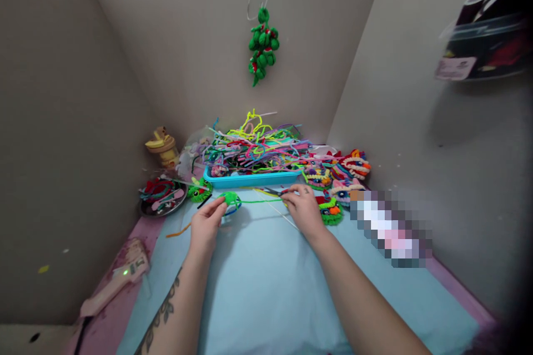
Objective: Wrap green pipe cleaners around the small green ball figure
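My left hand (209, 221) pinches a small round piece of green and blue pipe cleaner (231, 203) above the blue cloth. From that piece a straight green pipe cleaner (262, 201) runs right toward my other hand. My right hand (303, 206) has its fingers closed at the handle end of a pair of scissors (272, 192), whose dark blades point left; the handles are mostly hidden by the fingers. An orange pipe cleaner (178, 231) sticks out left of my left hand. A white stem (283, 215) lies slantwise between the hands.
Behind the hands, a blue tray (254, 179) is heaped with colourful pipe cleaners. Finished fuzzy pieces (332, 212) lie at right. A round metal dish (164, 211) and a glue gun (120, 280) with a lit green light are at left. Green pieces (264, 44) hang on the back wall.
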The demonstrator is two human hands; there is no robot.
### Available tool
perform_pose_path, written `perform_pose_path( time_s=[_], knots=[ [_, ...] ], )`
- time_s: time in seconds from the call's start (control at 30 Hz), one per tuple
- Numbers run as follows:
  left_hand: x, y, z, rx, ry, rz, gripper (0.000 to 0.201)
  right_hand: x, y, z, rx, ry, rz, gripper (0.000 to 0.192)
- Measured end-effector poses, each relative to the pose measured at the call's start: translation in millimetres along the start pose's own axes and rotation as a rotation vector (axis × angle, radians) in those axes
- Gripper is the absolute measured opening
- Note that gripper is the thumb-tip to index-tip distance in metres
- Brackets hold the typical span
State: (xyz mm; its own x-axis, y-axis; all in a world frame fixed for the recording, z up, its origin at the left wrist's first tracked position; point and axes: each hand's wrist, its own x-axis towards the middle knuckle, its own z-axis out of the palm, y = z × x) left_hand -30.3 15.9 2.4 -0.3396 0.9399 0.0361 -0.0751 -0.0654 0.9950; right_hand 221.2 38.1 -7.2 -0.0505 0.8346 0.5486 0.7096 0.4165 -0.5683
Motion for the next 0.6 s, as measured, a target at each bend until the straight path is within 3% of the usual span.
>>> perform_pose_path(
  time_s=[0.1,0.23,0.33,0.43,0.6],
  knots=[
    [-3,-3,4.7,-0.023,-0.036,-0.03,0.047,0,-7,1,0.178,0.107,0.135,0.013],
    [-10,-7,12.8,-0.043,-0.07,-0.093,0.046,-4,-23,12,0.77,0.08,0.467,0.018],
    [-12,-8,15.8,-0.054,-0.103,-0.119,0.043,-6,-33,17,1.124,0.092,0.587,0.024],
    [-12,-7,16.1,-0.075,-0.112,-0.125,0.043,-6,-38,16,1.24,0.132,0.625,0.025],
    [-12,-5,15.7,-0.058,-0.096,-0.126,0.041,-4,-35,13,1.24,0.18,0.647,0.025]
  ],
)
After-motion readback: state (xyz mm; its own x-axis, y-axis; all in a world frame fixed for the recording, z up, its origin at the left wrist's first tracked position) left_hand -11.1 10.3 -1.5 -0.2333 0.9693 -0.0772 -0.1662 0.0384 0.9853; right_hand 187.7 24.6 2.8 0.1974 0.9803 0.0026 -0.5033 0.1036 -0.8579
